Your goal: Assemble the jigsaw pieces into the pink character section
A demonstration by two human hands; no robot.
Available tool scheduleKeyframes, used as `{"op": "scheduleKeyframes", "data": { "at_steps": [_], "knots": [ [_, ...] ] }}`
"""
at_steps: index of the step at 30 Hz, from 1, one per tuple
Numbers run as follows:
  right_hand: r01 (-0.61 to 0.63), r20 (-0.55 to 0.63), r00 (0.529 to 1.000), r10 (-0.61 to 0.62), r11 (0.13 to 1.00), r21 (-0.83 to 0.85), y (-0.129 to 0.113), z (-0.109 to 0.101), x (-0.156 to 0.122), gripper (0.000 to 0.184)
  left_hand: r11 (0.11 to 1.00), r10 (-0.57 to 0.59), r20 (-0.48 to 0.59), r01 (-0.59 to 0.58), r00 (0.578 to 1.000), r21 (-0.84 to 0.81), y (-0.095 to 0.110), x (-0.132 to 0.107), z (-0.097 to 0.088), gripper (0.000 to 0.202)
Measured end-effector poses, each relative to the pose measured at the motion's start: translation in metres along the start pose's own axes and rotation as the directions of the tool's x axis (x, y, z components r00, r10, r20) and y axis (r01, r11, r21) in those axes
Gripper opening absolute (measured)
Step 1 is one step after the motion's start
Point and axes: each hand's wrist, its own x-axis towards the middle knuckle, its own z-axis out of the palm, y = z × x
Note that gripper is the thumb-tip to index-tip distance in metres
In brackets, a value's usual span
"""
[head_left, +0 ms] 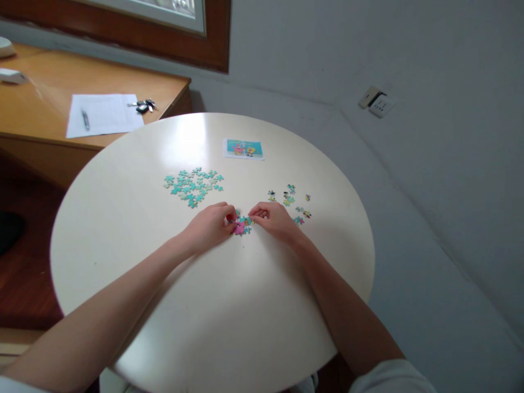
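Note:
Several joined jigsaw pieces (pixel 239 228), pink, teal and yellow, lie on the round white table between my hands. My left hand (pixel 210 226) is closed, thumb and fingertips pinching the left edge of this cluster. From the other side, my right hand (pixel 275 219) is closed in a pinch at the cluster's upper right edge, on a small jigsaw piece mostly hidden by the fingertips. Loose mixed-colour pieces (pixel 289 201) lie just beyond and to the right of my right hand. A larger spread of teal pieces (pixel 192 186) lies beyond my left hand.
A picture card (pixel 244 149) with cartoon figures lies toward the far side of the round table (pixel 204 311). A wooden desk (pixel 45 71) stands at the left, bearing paper (pixel 108 117), a pen (pixel 85 119) and keys (pixel 143 106). A wall socket (pixel 382 105) is at right.

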Motion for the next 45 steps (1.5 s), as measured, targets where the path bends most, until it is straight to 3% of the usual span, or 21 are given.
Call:
{"op": "scheduleKeyframes", "data": {
  "at_steps": [45],
  "knots": [
    [-0.064, -0.032, 0.998, 0.059, 0.986, -0.157, -0.0081, 0.0023, -0.0008, 0.006, 1.000, -0.003, 0.001, 0.003, 1.000, -0.007, 0.0020, -0.0004, 0.0005, 0.011]
  ]
}}
